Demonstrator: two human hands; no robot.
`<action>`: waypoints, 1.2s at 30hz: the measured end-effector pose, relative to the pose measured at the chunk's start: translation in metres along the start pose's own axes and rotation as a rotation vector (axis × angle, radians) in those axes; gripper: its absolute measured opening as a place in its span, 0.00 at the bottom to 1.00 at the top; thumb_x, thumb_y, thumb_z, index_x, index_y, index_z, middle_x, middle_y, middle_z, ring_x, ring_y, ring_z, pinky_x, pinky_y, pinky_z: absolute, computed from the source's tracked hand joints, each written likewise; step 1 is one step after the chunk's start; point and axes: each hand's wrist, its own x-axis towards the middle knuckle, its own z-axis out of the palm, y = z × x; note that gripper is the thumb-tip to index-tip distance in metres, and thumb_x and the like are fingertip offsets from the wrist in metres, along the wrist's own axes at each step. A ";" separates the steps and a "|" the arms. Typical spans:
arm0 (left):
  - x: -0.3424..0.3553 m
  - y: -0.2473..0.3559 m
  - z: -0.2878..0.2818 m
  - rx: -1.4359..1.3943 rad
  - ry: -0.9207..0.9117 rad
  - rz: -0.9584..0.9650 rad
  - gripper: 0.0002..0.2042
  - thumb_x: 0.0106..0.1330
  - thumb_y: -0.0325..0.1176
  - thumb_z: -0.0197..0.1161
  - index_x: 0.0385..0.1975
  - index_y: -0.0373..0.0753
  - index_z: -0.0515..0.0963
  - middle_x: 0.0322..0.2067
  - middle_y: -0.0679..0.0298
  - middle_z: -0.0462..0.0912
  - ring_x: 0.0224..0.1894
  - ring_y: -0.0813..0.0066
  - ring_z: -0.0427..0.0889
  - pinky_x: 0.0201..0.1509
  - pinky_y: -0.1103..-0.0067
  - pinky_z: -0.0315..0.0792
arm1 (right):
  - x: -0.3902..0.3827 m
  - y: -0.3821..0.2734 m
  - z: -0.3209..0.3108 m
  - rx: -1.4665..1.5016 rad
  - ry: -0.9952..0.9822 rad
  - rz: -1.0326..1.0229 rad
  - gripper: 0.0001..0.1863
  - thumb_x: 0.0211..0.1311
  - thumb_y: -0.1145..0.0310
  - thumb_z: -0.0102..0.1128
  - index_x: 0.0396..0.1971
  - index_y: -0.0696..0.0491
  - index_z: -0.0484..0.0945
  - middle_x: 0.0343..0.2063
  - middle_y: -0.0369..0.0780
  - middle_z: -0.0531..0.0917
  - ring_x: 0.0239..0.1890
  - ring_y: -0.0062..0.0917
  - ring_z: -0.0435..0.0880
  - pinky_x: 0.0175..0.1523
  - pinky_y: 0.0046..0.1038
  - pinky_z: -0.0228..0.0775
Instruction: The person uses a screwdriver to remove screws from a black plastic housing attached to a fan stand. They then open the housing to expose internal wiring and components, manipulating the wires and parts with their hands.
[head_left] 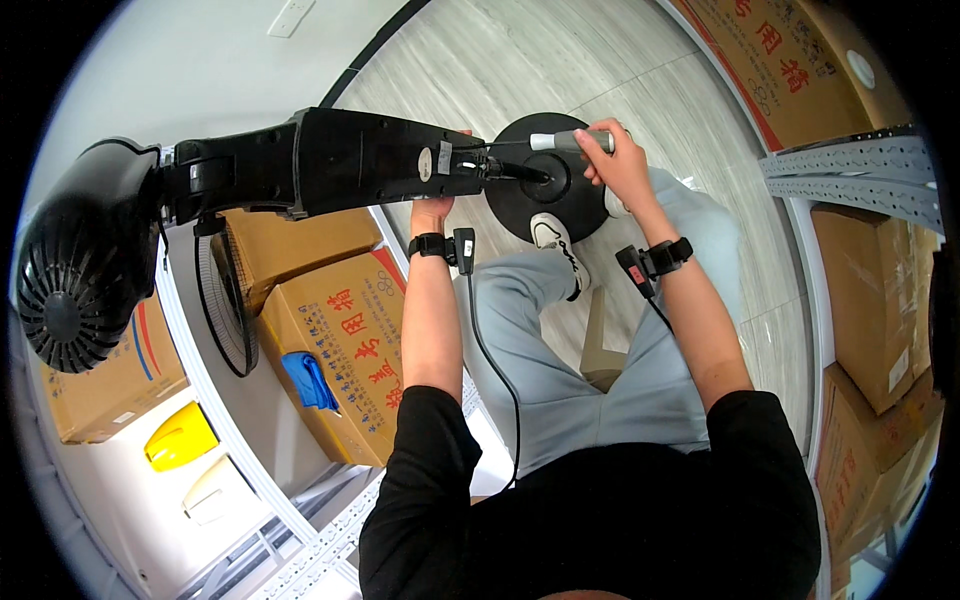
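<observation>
A black pedestal fan [365,165] stretches across the view, its motor housing [85,260] at the left and its round base [515,208] on the floor. My left hand [432,210] is wrapped around the body near its lower end; the body hides most of the fingers. In my right hand [625,168] is a screwdriver [568,142] with a grey and white handle. Its thin shaft points left and its tip meets the end of the fan body, where cables show; the exact contact point is too small to make out.
Metal shelving with cardboard boxes [335,340] stands at the left, holding a blue cloth-like item [310,380] and a yellow piece [180,437]. More boxes [860,290] fill a shelf on the right. A cable [492,365] hangs from my left wrist strap.
</observation>
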 end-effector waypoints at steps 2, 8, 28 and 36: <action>0.002 0.000 0.001 -0.003 -0.008 -0.003 0.26 0.72 0.48 0.42 0.57 0.33 0.70 0.56 0.50 0.75 0.56 0.61 0.76 0.63 0.68 0.71 | 0.011 0.015 -0.003 0.044 -0.014 -0.424 0.14 0.63 0.64 0.62 0.46 0.52 0.75 0.40 0.36 0.81 0.29 0.16 0.81 0.35 0.18 0.73; -0.001 -0.002 -0.001 -0.010 0.071 -0.012 0.26 0.72 0.49 0.41 0.58 0.34 0.69 0.57 0.50 0.74 0.57 0.61 0.75 0.64 0.67 0.70 | 0.004 0.006 0.001 -0.073 -0.021 -0.164 0.14 0.64 0.64 0.61 0.47 0.52 0.76 0.34 0.36 0.81 0.26 0.15 0.80 0.32 0.20 0.72; 0.001 -0.004 0.005 -0.001 0.254 -0.020 0.29 0.68 0.51 0.44 0.54 0.30 0.71 0.54 0.46 0.75 0.55 0.57 0.77 0.61 0.65 0.72 | 0.000 -0.003 0.005 0.377 -0.092 0.117 0.14 0.64 0.65 0.61 0.45 0.54 0.74 0.31 0.36 0.81 0.32 0.19 0.82 0.38 0.18 0.74; 0.000 -0.004 0.004 -0.083 0.157 0.010 0.28 0.70 0.51 0.41 0.56 0.32 0.71 0.55 0.47 0.75 0.56 0.58 0.76 0.63 0.66 0.70 | 0.012 0.017 -0.002 0.247 -0.104 -0.261 0.13 0.58 0.69 0.66 0.42 0.53 0.75 0.38 0.34 0.80 0.37 0.16 0.77 0.41 0.20 0.69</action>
